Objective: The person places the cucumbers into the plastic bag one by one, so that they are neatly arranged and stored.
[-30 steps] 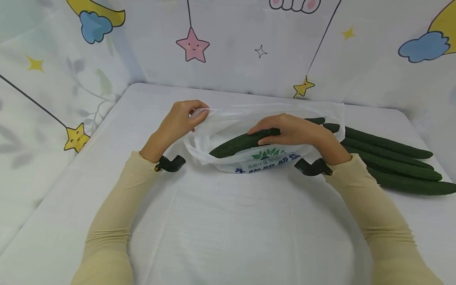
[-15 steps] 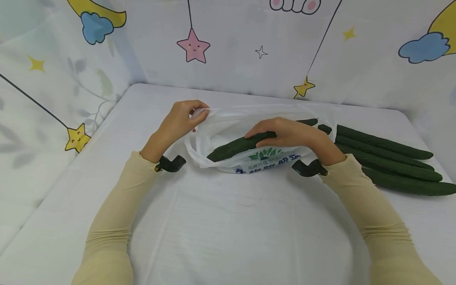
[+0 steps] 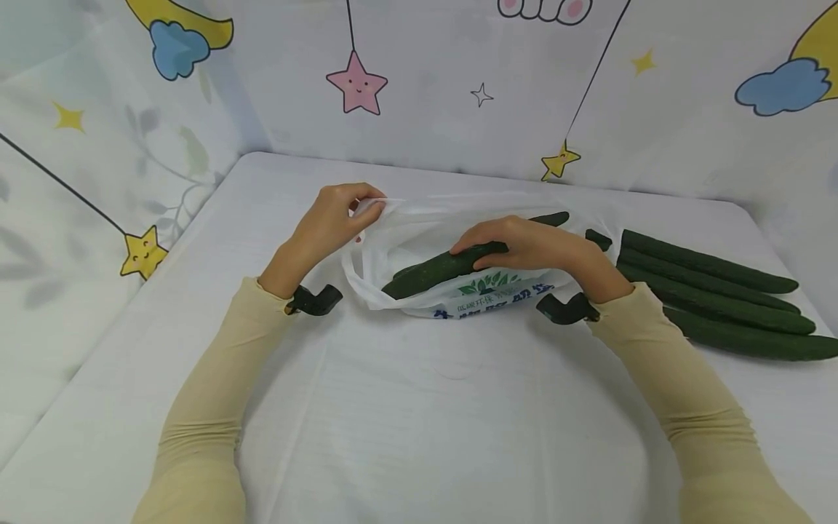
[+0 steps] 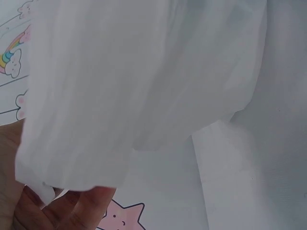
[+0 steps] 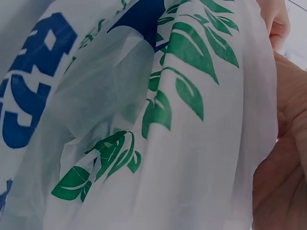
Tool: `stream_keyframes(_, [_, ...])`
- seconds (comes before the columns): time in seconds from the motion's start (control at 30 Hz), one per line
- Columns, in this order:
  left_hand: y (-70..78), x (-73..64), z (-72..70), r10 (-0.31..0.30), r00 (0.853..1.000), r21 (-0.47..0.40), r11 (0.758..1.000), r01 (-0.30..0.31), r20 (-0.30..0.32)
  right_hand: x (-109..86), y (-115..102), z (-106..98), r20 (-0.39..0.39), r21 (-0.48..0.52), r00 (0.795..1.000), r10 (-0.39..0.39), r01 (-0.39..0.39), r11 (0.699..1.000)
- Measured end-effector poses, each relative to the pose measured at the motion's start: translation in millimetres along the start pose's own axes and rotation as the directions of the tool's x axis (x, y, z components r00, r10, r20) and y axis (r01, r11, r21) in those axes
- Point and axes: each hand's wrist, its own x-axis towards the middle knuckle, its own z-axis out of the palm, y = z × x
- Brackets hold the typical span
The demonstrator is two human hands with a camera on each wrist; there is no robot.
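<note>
My left hand [image 3: 337, 215] pinches the rim of a white plastic bag [image 3: 504, 295] printed with green leaves and blue lettering. The bag lies on its side, its mouth held wide toward the left. My right hand [image 3: 530, 244] grips a dark green cucumber [image 3: 419, 278] at the bag's mouth. Behind that hand the end of a cucumber [image 3: 551, 218] shows; I cannot tell if it is a separate one. In the left wrist view, hanging bag film [image 4: 91, 96] covers most of my fingers. In the right wrist view, the printed bag [image 5: 206, 158] hides the cucumber.
Several cucumbers [image 3: 720, 291] lie side by side at the right, partly behind my right forearm. Another dark green tip [image 3: 599, 239] shows by the bag's right end. The table [image 3: 419, 422] has a white cover, and a printed cloth backdrop [image 3: 425, 131] stands behind it.
My right hand has shifted slightly left. The cucumber end behind it and the bag's right edge have also moved left. My left hand stays in place.
</note>
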Motion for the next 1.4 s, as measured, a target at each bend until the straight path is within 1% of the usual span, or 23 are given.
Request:
stream_keyframes(0.13, [0.6, -0.1, -0.6, -0.001, 1.000, 0.000, 1.000, 0.001, 0.001, 0.0, 1.0, -0.3, 0.007, 0.001, 1.000, 0.010, -0.010, 1.000])
stream_keyframes(0.4, [0.9, 0.7, -1.2, -0.003, 1.000, -0.002, 1.000, 0.003, -0.005, -2.1, 0.1, -1.5, 0.065, -0.008, 0.997, 0.043, -0.043, 0.999])
stream_keyframes(0.63, [3.1, -0.1, -2.5, -0.003, 1.000, -0.005, 1.000, 0.003, -0.004, -4.9, -0.4, -2.4, 0.103, 0.047, 0.992, 0.079, -0.084, 0.995])
stream_keyframes(0.8, [3.3, -0.9, -2.8, -0.002, 1.000, -0.008, 1.000, 0.002, -0.004, -5.3, 1.4, -1.4, 0.123, 0.054, 0.988, 0.095, -0.102, 0.993])
stream_keyframes(1.0, [3.4, -1.8, -2.9, -0.001, 1.000, -0.007, 1.000, 0.001, -0.004, -5.6, 5.1, 0.5, 0.128, 0.057, 0.988, 0.087, -0.095, 0.994])
stream_keyframes(1.23, [2.7, -1.9, -2.8, -0.003, 1.000, -0.004, 1.000, 0.003, -0.002, -6.4, 7.6, 3.2, 0.094, 0.036, 0.992, 0.082, -0.085, 0.996])
stream_keyframes(1.3, [2.9, -2.0, -2.9, -0.001, 1.000, -0.001, 1.000, 0.001, -0.003, -6.6, 6.8, 3.8, 0.096, 0.040, 0.991, 0.092, -0.097, 0.995])
stream_keyframes(1.4, [2.9, -2.4, -2.8, 0.002, 1.000, -0.001, 1.000, -0.002, -0.005, -6.8, 5.4, 4.6, 0.124, 0.058, 0.986, 0.112, -0.119, 0.991])
